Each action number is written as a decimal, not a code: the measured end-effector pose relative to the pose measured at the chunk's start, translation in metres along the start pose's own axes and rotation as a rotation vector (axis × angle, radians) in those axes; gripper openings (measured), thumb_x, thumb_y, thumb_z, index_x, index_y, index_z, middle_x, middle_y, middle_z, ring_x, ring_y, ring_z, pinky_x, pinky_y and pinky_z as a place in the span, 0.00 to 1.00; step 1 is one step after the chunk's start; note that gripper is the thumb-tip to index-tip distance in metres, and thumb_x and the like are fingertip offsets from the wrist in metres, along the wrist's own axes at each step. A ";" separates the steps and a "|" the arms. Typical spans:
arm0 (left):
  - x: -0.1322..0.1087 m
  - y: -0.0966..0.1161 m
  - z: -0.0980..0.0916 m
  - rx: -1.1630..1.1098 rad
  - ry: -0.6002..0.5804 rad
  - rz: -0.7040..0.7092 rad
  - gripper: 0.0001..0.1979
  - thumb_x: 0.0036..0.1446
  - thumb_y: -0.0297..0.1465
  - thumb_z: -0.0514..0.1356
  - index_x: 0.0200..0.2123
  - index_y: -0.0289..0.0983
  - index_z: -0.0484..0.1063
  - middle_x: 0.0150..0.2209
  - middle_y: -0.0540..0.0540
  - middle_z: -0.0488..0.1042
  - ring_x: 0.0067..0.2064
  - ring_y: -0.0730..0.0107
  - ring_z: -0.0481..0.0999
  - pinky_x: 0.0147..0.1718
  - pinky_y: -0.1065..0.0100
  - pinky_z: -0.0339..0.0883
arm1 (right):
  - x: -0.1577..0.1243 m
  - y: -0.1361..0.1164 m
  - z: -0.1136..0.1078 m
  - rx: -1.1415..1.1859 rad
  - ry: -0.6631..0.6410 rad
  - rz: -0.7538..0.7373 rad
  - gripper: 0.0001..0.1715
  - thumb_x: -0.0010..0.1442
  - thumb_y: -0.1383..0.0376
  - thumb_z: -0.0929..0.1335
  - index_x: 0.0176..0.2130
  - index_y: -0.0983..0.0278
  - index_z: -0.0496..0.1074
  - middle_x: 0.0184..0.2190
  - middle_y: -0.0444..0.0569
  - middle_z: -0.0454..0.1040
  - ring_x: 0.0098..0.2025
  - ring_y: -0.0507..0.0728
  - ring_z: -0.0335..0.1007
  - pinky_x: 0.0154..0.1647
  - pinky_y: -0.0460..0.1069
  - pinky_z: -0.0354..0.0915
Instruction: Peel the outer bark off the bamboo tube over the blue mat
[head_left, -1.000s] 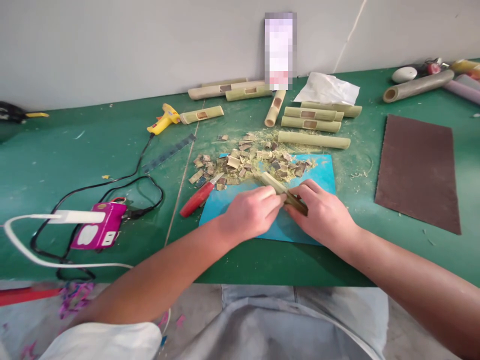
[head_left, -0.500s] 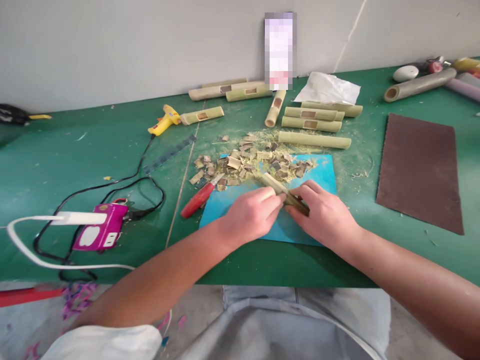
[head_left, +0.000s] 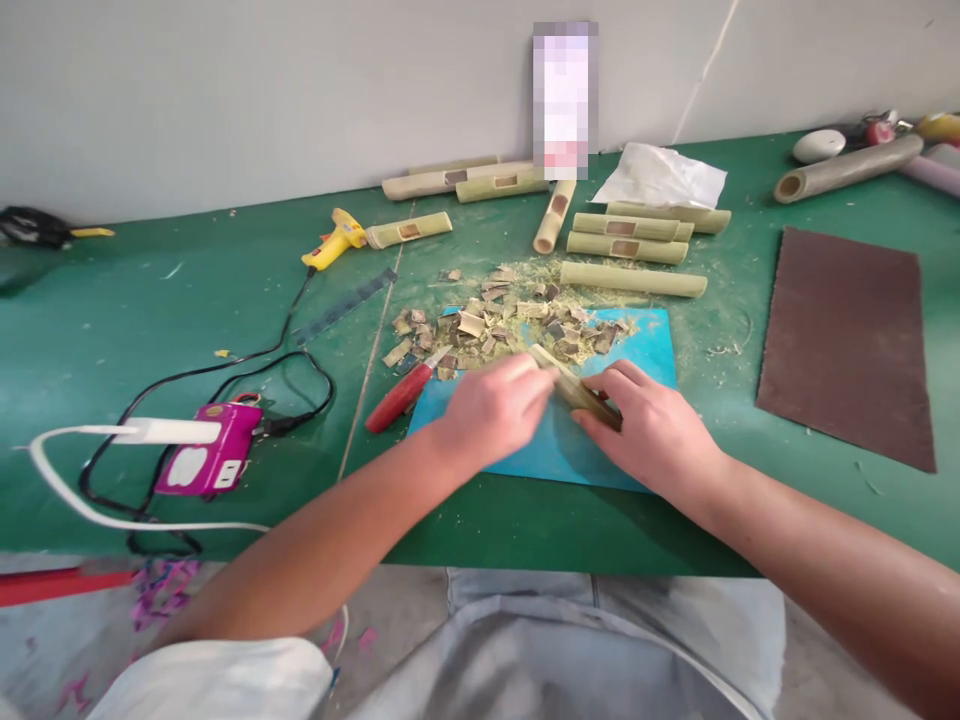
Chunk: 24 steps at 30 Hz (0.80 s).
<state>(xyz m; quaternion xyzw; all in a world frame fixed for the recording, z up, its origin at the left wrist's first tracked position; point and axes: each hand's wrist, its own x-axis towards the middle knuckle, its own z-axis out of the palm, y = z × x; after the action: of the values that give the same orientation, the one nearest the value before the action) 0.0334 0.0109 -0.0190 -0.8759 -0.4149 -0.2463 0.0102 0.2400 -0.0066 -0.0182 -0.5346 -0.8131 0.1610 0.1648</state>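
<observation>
Both hands meet over a blue mat (head_left: pixel 645 350) on the green table. My right hand (head_left: pixel 652 430) grips the near end of a short bamboo tube (head_left: pixel 566 380) that lies slanted on the mat. My left hand (head_left: pixel 495 410) is curled beside the tube's far half, its fingers smeared by motion. A heap of bamboo chips and shavings (head_left: pixel 502 325) lies just behind the hands. A red-handled knife (head_left: pixel 401 392) rests at the mat's left edge, apart from my left hand.
Several cut bamboo tubes (head_left: pixel 630 280) lie behind the mat, with a white bag (head_left: pixel 660 175). A yellow glue gun (head_left: pixel 334 243), its black cord and a magenta power strip (head_left: pixel 210 460) sit left. A brown sheet (head_left: pixel 847 340) lies right.
My left hand has slid a little to the left along the bamboo tube and is blurred. My right hand keeps its hold on the tube.
</observation>
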 end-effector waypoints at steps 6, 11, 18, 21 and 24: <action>0.001 -0.004 0.000 0.030 0.041 -0.033 0.13 0.66 0.32 0.52 0.39 0.35 0.76 0.29 0.46 0.74 0.30 0.73 0.73 0.28 0.72 0.62 | 0.002 -0.001 0.000 -0.003 0.002 0.011 0.10 0.59 0.60 0.67 0.39 0.63 0.71 0.36 0.47 0.69 0.28 0.51 0.63 0.27 0.48 0.56; 0.000 -0.003 0.000 -0.016 -0.047 0.020 0.14 0.67 0.32 0.51 0.39 0.36 0.76 0.29 0.47 0.73 0.30 0.74 0.72 0.28 0.73 0.62 | 0.001 -0.001 0.000 0.008 0.000 0.004 0.09 0.59 0.60 0.66 0.39 0.62 0.71 0.36 0.47 0.69 0.29 0.52 0.64 0.26 0.47 0.56; 0.000 -0.003 -0.001 -0.006 -0.042 0.034 0.14 0.67 0.31 0.51 0.40 0.35 0.76 0.28 0.47 0.72 0.29 0.74 0.71 0.28 0.73 0.62 | 0.001 0.000 0.001 0.012 0.007 -0.010 0.10 0.59 0.60 0.67 0.39 0.63 0.71 0.36 0.47 0.69 0.29 0.52 0.64 0.27 0.47 0.56; 0.001 -0.002 -0.002 0.021 0.019 -0.041 0.14 0.67 0.31 0.51 0.38 0.35 0.76 0.28 0.47 0.72 0.30 0.73 0.71 0.28 0.73 0.62 | 0.001 0.000 0.001 0.009 0.015 -0.007 0.10 0.60 0.60 0.67 0.39 0.63 0.71 0.36 0.47 0.69 0.28 0.51 0.63 0.27 0.47 0.56; 0.001 0.000 -0.001 0.010 -0.021 -0.005 0.14 0.67 0.30 0.50 0.37 0.34 0.76 0.27 0.47 0.71 0.29 0.73 0.70 0.28 0.73 0.62 | 0.001 0.000 0.001 0.015 0.011 -0.015 0.10 0.60 0.60 0.66 0.40 0.64 0.71 0.36 0.47 0.69 0.29 0.52 0.64 0.27 0.47 0.56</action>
<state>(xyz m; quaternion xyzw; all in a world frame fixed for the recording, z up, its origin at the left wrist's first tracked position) 0.0329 0.0112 -0.0174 -0.8773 -0.4182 -0.2352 0.0096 0.2398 -0.0060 -0.0188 -0.5280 -0.8149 0.1630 0.1748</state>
